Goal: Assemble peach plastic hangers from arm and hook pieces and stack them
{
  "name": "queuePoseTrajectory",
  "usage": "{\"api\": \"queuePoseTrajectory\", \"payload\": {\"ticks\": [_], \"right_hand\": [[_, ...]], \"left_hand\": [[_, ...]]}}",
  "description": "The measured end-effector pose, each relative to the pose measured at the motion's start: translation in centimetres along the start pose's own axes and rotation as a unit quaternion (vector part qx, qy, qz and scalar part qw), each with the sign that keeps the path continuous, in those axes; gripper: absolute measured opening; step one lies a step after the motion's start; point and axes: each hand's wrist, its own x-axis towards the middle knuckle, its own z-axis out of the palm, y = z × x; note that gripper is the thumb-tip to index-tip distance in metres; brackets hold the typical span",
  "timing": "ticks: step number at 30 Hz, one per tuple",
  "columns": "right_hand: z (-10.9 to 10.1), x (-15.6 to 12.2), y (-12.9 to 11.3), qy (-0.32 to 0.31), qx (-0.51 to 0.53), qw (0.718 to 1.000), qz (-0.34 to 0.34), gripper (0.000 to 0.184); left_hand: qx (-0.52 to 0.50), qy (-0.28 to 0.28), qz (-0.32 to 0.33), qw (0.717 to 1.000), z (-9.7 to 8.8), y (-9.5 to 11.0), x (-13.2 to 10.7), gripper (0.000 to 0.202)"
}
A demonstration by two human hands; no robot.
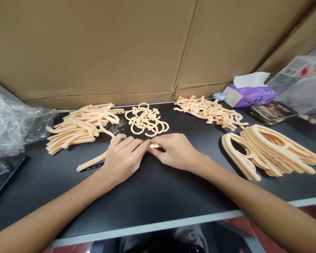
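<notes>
My left hand [123, 156] is closed around a beige plastic hanger [92, 161]. One hanger arm sticks out to the left, and its curved hook rises above my knuckles. Touching it fingertip to fingertip, my right hand [175, 151] pinches a small beige plastic piece [155, 145]. Fingers cover most of that piece, so whether it is joined to the hanger I cannot tell. Just beyond my hands lies a heap of loose beige hooks [144, 121]. Behind my left hand is a pile of beige hanger arms [76, 131].
Small beige parts [208, 110] are heaped at the back right. Stacked beige hanger pieces [274, 149] lie on the right of the black table [147, 200]. A purple tissue pack [252, 94] and a phone [274, 110] sit behind them. Clear plastic wrap [10, 126] fills the left side.
</notes>
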Motion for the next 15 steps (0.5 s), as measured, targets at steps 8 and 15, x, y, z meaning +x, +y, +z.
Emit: {"api": "queuePoseTrajectory", "payload": {"ticks": [8, 15], "right_hand": [[-2.2, 0.5, 1.5, -0.045, 0.045, 0.992, 0.109, 0.027], [-2.6, 0.8, 1.8, -0.045, 0.138, 0.986, 0.084, 0.017]], "left_hand": [[-0.005, -0.021, -0.008, 1.000, -0.2, 0.0, -0.1, 0.024], [-0.019, -0.023, -0.006, 1.000, -0.1, 0.0, -0.1, 0.024]]}}
